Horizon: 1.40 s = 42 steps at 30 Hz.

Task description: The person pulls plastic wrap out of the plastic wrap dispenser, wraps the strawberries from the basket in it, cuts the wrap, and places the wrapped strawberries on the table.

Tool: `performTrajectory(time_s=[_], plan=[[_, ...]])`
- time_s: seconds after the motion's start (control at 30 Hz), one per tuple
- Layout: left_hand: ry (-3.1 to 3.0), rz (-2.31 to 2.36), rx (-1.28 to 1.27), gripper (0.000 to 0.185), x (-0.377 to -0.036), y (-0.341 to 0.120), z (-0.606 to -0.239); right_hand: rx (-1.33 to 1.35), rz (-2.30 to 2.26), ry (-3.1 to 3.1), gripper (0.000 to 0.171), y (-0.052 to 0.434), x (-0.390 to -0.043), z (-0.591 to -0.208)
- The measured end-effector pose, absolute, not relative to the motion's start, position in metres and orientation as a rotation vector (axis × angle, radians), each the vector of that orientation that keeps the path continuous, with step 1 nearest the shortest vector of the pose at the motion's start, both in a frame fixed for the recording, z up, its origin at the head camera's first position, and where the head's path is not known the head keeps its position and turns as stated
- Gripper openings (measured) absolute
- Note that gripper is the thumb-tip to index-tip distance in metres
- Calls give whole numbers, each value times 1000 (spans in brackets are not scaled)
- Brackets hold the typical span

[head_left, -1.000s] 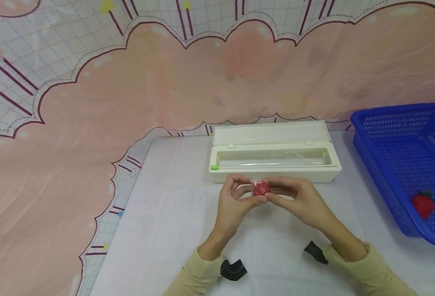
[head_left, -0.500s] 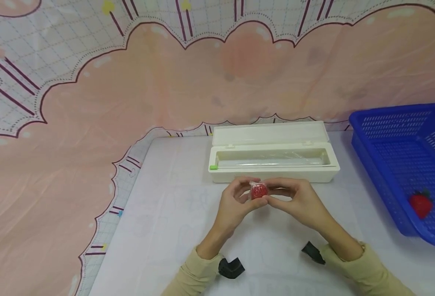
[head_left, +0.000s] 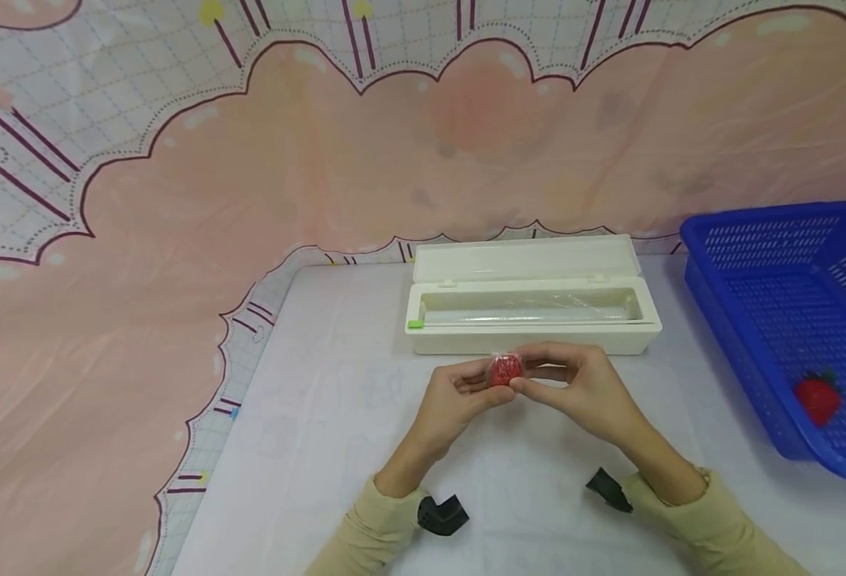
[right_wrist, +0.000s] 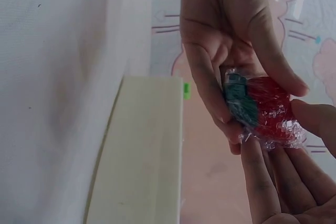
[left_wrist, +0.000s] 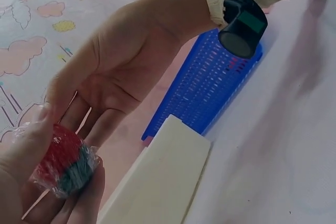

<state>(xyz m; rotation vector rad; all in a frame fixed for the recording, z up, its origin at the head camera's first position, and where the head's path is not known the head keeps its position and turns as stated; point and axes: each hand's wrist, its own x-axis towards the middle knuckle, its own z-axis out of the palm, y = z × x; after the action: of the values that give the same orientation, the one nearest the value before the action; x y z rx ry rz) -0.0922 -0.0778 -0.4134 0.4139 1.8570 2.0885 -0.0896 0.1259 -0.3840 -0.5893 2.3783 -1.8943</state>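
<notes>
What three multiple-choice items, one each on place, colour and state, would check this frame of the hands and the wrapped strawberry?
1. Where is the loose strawberry?
A. in the blue basket
B. in the white box
C. on the table

2. What colour is the tab on the film dispenser?
A. red
B. green
C. yellow

3. How is the dispenser's lid?
A. shut
B. missing
C. open

Answers: 1 A, it lies on the basket floor. 2 B, green at the dispenser's left end. 3 C, the lid is folded back and the film roll shows, while the left hand and right hand hold the wrapped strawberry.
</notes>
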Motion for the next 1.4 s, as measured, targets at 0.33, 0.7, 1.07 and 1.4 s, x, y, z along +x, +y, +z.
performTrajectory(time_s=[0.33, 0.7, 1.07, 1.4], plan=[[1870, 2164, 313, 44, -92, -76, -413, -549, -1891, 2385, 33, 127, -90, -386], [1865, 2147, 253, 40, -90, -76, -412, -557, -1901, 2340, 48, 128, -91, -391], [1965, 2044, 160, 35, -93, -79, -410, -625, -1884, 2290, 39, 125, -94, -393], [1927, 2161, 90, 36, -95, -80, -411, -520, -1841, 2338, 35, 122, -93, -391]])
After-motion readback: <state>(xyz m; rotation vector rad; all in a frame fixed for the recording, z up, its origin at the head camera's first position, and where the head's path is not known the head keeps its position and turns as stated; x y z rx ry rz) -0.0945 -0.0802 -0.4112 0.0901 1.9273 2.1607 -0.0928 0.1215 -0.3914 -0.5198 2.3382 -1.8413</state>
